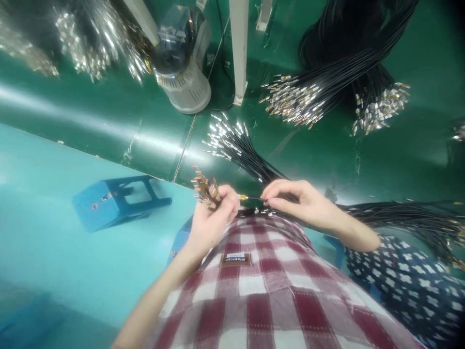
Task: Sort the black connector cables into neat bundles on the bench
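Note:
My left hand (217, 213) is closed around a bunch of small brownish strips with copper-coloured tips (207, 189), which fan out above the thumb. In a pinch between thumb and fingers, my right hand (303, 201) grips a thin black cable (256, 198). That cable's metal end, with a yellow part (242, 197), points at my left fingers; whether they touch it I cannot tell. Behind my hands lies a bundle of black cables (254, 157) with shiny metal ends fanned out on the green table (152, 126).
Larger cable bundles (298, 99) lie at the back right, with another pile of metal ends (98, 43) at the back left. A grey-white machine (185, 82) stands beside a white post (239, 53). More black cables (392, 215) extend right. A blue stool (105, 203) is at left.

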`<state>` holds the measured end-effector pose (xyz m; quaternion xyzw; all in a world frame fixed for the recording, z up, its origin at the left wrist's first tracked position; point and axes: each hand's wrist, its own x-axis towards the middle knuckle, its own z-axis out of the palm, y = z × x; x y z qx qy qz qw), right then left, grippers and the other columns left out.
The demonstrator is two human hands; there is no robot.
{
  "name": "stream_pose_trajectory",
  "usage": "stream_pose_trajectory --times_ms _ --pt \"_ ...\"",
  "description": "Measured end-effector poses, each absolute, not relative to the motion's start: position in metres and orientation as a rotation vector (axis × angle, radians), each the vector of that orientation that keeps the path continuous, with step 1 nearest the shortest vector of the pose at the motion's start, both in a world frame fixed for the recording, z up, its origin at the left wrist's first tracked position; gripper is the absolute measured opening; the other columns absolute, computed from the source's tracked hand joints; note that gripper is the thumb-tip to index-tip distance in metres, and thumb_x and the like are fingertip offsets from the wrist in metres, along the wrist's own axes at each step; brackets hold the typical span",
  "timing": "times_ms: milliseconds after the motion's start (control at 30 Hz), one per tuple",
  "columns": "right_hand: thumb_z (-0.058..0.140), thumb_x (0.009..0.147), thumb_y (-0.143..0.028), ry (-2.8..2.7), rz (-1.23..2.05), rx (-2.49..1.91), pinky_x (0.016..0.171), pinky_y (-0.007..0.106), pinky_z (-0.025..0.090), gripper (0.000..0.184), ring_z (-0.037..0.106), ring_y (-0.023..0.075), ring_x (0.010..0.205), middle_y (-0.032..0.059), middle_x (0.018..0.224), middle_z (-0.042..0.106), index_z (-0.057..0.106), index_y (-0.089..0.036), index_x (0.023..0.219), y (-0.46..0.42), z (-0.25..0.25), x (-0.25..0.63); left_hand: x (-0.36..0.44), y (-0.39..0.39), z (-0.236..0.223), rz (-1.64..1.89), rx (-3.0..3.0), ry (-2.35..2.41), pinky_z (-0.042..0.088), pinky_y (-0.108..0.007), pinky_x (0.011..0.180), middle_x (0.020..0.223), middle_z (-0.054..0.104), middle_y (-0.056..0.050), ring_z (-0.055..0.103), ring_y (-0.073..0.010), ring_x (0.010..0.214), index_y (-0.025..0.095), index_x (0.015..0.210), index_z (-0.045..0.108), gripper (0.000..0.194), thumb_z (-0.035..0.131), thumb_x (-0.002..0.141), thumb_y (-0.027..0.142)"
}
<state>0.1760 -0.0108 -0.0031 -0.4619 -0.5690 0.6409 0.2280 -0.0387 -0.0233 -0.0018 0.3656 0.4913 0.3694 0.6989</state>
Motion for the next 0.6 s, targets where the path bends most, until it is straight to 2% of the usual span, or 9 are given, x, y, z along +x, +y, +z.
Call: stream_pose_trajectory --times_ms 100,300,467,533,600 --pt "0.06 0.087 -0.028 -1.566 1.804 -1.239 0.081 0.029 0.048 0.015 0.063 0.0165 0.085 0.0055 0.092 0.07 0.067 -0.015 0.083 -0.008 0.004 0.167 -0.04 -0.023 0.001 0.748 0.977 1.115 0.027 -0.028 0.053 0.061 0.041 0.003 0.036 -0.0094 0.055 0.017 0.064 0.047 0.028 0.051 0.091 0.023" --pt "0.058 0.088 -0.025 -1.605 1.786 -1.316 0.068 0.025 0.048 0.016 0.064 0.0136 0.072 0.0009 0.077 0.071 0.067 -0.016 0.078 -0.007 0.019 0.15 -0.039 -0.023 0.005 0.705 1.124 1.118 0.032 -0.028 0.058 0.062 0.041 0.003 0.038 -0.0106 0.059 0.018 0.065 0.047 0.029 0.05 0.093 0.026" --pt "0.059 0.087 -0.025 -1.934 1.208 -1.451 0.08 0.033 0.043 0.013 0.062 0.0157 0.074 0.0024 0.08 0.07 0.067 -0.018 0.079 -0.016 0.022 0.147 -0.039 -0.024 0.005 0.706 1.15 1.118 0.032 -0.028 0.057 0.062 0.041 0.003 0.038 -0.0102 0.059 0.018 0.065 0.046 0.03 0.049 0.094 0.027" --pt "0.058 0.087 -0.026 -1.824 1.402 -1.418 0.078 0.032 0.045 0.014 0.063 0.0158 0.074 0.0028 0.079 0.07 0.065 -0.017 0.078 -0.014 0.02 0.146 -0.039 -0.024 0.005 0.7 1.167 1.095 0.032 -0.027 0.057 0.062 0.042 0.003 0.038 -0.0101 0.059 0.018 0.067 0.047 0.029 0.049 0.094 0.028" --pt "0.056 0.088 -0.03 -1.529 1.843 -1.322 0.071 0.029 0.048 0.019 0.063 0.0152 0.069 0.0032 0.075 0.07 0.063 -0.017 0.076 -0.011 0.016 0.146 -0.04 -0.023 0.006 0.689 1.185 1.065 0.033 -0.027 0.057 0.063 0.043 0.003 0.038 -0.01 0.059 0.018 0.068 0.048 0.028 0.049 0.094 0.028"
